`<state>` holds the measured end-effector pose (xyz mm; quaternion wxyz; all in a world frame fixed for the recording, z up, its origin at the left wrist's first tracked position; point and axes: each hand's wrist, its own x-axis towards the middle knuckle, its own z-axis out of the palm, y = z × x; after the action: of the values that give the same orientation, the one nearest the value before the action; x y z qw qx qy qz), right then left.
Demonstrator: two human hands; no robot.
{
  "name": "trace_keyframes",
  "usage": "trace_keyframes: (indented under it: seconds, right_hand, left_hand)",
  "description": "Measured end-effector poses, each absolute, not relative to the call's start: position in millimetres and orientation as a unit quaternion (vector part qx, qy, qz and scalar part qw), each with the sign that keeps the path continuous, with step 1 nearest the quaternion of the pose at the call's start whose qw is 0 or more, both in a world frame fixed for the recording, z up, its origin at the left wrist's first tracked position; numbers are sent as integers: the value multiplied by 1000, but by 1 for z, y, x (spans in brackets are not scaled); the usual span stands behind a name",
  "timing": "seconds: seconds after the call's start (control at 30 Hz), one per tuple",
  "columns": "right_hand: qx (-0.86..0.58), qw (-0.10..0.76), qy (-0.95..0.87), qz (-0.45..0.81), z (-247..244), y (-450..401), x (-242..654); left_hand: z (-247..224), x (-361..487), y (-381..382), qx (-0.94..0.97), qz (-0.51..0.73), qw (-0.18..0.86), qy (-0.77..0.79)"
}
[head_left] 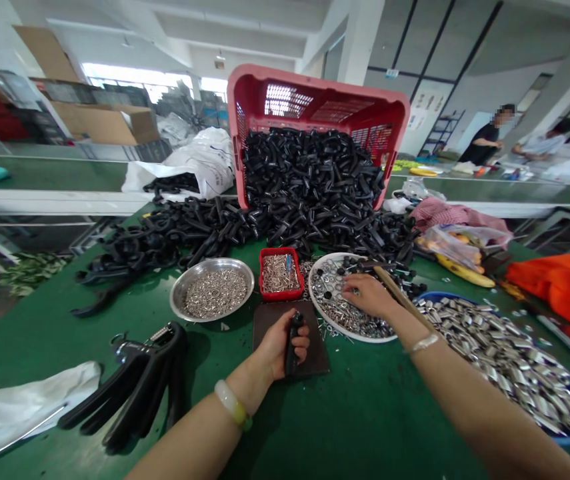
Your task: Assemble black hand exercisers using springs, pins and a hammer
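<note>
Left hand point(279, 347) clenched around a black plastic handle point(291, 353). Right hand point(367, 297) open, fingertips touching small metal eyelets point(345, 319) on a white plate point(311, 287).

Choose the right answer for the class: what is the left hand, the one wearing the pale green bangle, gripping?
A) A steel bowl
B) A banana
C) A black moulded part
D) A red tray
C. The left hand wraps around a black moulded part, holding it above a dark board, with the pale green bangle on the wrist.
</note>
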<state>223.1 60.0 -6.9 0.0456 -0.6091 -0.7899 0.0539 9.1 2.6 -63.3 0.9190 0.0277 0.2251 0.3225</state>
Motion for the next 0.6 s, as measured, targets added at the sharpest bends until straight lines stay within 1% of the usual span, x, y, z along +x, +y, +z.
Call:
trace_keyframes:
  seconds: [0.1,0.13,0.17,0.3,0.43,0.53,0.6]
  right_hand:
    - [-456,207,-853,146,-7,33,196]
    - [-430,243,-854,160,-9,24,187]
    - [-422,260,-853,164,-10,16,178]
    - [-438,274,-839,168,-17,2,156]
    - [-481,260,-831,103,-24,-2,149]
    - [-512,257,-817,65,-26,-4,147]
    - [-495,230,-834,77,-24,1,151]
  left_hand:
    - [-62,12,3,30,317,913,254]
    - [-61,14,2,35,328,906,264]
    - [-61,15,1,42,342,898,274]
    - [-58,20,-4,63,378,870,311]
    - [-55,22,-6,72,388,850,348]
    - [-55,21,-6,60,392,854,336]
    - [-55,19,-7,61,384,862,325]
